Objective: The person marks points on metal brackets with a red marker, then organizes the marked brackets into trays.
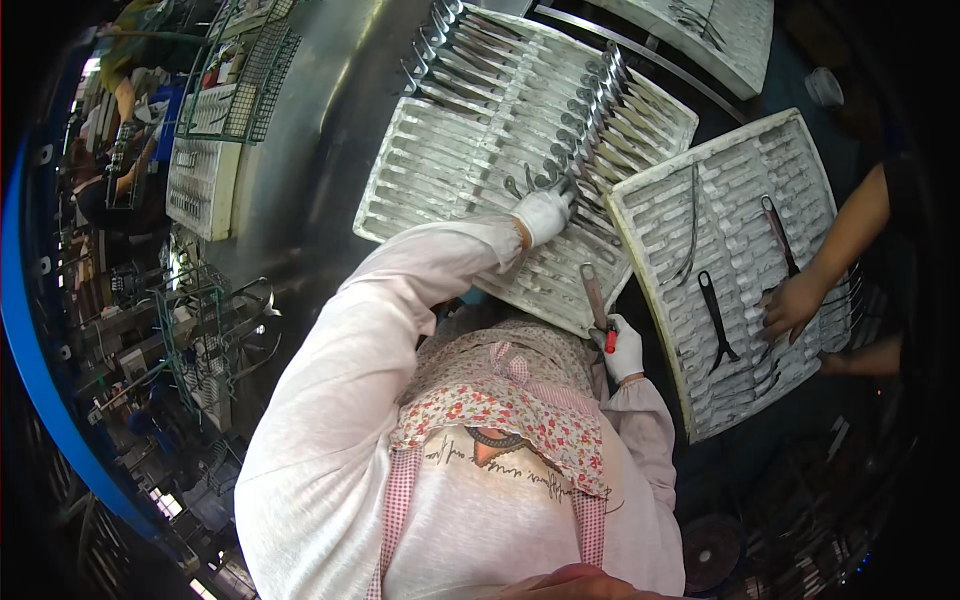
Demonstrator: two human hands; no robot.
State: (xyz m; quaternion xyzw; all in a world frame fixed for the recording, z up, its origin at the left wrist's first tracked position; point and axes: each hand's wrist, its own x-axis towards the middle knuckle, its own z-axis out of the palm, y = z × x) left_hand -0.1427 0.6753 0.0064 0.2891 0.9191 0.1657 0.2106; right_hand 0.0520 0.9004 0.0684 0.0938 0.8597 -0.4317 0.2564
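Head view shows the person's two white-gloved hands at a large white grooved tray (425,160) beside a steel counter (310,130). The left hand (543,215) reaches over the tray's middle, its fingers forward and bent at the near end of a row of metal utensils (575,122) with rounded ends. The nearest of these lie right at the fingertips; how far the fingers are parted, and whether they have hold of one, cannot be told.

The right hand (625,350) is at the tray's near edge, its fingers closed on a small red object (610,338). A flat metal utensil (593,292) with a hole in its upper end slants up from just beside these fingers across the tray's edge; its lower end is hidden at the glove, so its grip there cannot be told.

More utensils (465,65) fill grooves at the tray's far left. To the right, a second white tray (655,300) stands tilted near the first, carrying a dark fork-ended utensil (714,320) and a dark slotted utensil (780,237). Over it is a co-worker's hand (793,303), well apart from the person's own.
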